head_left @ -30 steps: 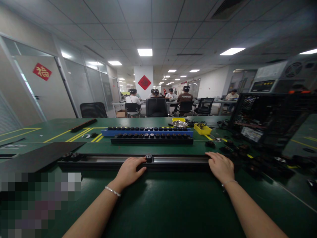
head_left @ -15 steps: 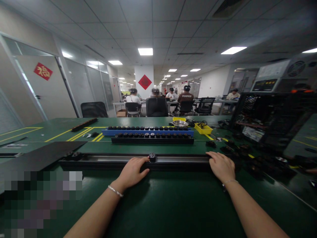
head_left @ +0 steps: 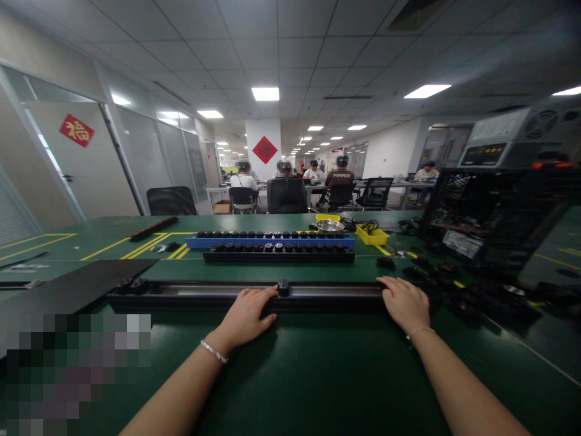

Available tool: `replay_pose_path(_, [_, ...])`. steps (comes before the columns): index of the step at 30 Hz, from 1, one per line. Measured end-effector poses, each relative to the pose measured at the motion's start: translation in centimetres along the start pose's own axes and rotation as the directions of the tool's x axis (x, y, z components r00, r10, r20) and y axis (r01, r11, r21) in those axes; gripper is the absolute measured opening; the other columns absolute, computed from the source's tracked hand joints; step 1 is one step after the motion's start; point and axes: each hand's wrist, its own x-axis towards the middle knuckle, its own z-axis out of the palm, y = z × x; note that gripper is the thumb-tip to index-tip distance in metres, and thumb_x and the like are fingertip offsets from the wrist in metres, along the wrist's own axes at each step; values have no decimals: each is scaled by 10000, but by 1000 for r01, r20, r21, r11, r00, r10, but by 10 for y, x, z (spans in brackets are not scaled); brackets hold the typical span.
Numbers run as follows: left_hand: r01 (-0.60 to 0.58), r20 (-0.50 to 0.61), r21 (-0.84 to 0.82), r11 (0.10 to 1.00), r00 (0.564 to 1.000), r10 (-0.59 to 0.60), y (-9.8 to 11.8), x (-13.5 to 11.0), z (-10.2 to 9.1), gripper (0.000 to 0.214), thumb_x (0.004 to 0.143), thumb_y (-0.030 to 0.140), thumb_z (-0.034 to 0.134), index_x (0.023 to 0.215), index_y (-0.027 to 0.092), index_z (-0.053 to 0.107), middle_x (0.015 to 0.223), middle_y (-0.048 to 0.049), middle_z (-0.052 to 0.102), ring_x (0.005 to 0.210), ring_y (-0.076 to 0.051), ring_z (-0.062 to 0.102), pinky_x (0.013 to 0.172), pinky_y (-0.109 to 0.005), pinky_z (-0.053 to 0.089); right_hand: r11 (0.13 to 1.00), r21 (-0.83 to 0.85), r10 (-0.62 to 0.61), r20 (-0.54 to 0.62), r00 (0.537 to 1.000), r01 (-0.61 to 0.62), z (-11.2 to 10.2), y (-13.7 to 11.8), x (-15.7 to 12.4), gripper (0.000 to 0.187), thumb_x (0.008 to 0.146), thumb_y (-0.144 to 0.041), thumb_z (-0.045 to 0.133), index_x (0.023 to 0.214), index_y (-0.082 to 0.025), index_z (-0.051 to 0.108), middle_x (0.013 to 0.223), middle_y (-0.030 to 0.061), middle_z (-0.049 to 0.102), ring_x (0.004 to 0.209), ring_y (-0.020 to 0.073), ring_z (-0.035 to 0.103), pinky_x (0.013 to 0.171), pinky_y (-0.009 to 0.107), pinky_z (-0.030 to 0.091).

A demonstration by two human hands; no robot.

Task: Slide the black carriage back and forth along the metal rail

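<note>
A long black rail (head_left: 190, 293) with a silvery channel lies across the green bench in front of me. A small black module (head_left: 284, 286) sits in the rail near its middle. My left hand (head_left: 247, 315) rests on the rail, fingers stretched forward with the fingertips against the module's left side. My right hand (head_left: 405, 303) lies flat over the rail's right end, fingers together, holding nothing else. Both wrists wear thin bracelets.
Behind the rail lie a black socket strip (head_left: 279, 256) and a blue one (head_left: 272, 241), both filled with modules. A metal bowl (head_left: 330, 226) and a yellow tray (head_left: 371, 235) stand farther back. Loose black parts (head_left: 454, 284) and an open black case (head_left: 494, 212) crowd the right. A black panel (head_left: 68, 290) lies left. People sit at far tables.
The small black module has slid a little to the right along the rail, with my left hand following it. My right hand has stayed on the rail's end.
</note>
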Motion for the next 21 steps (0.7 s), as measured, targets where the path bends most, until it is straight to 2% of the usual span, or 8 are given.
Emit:
replay_pose_path(9, [-8,7,19,1000,1000,8,3,0,2,516,771,339,566,1263,274,425,1347,-37,476,1166,-229,477,1016,-438,282,1000,-13,-8,-24,1000,8,1,-1,0,444,799,-269,307,1119,-318,611,1246,-38,566,1179,201,447,992,422,296])
replay_pose_path(14, [-23,5,21,1000,1000,23,4,1,4,542,763,334,577,1272,278,401,1360,-42,461,1193,-234,452,1038,-455,237,1000,14,-11,-38,999,11,1,-2,-1,443,795,-260,298,1099,-277,620,1233,-5,577,1176,205,452,1002,436,270])
replay_pose_path(21, [-33,13,18,999,999,32,9,2,6,581,755,342,585,1287,275,361,1364,-34,456,1210,-231,436,1056,-462,200,994,41,-95,-84,992,99,-2,-21,-5,424,794,-245,301,1065,-241,627,1200,17,595,1161,206,466,1023,441,243])
